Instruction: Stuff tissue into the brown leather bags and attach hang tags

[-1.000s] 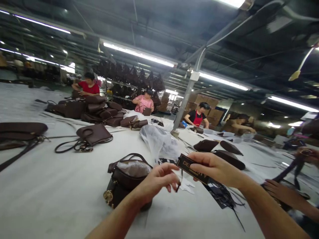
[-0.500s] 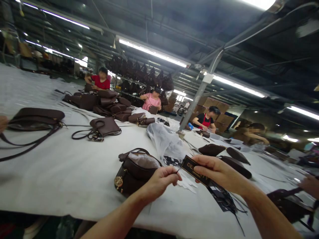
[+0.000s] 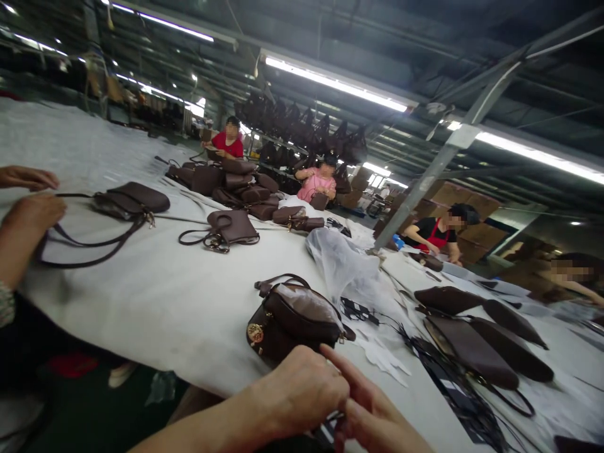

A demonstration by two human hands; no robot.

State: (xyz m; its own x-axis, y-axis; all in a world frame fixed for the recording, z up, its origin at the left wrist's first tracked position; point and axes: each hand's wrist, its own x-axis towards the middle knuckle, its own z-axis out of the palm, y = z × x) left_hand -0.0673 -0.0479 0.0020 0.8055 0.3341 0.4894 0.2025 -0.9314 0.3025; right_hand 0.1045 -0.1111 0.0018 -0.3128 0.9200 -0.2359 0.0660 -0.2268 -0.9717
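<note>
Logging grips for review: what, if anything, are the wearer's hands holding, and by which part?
Apparently a small dark item, mostly hidden by the left hand and right hand; where it is gripped cannot be told.

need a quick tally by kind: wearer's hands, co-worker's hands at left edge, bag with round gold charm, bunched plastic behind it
Wearer's left hand and right hand: 2
Co-worker's hands: 2
Bag with gold charm: 1
Bunched plastic: 1
Total: 6
</note>
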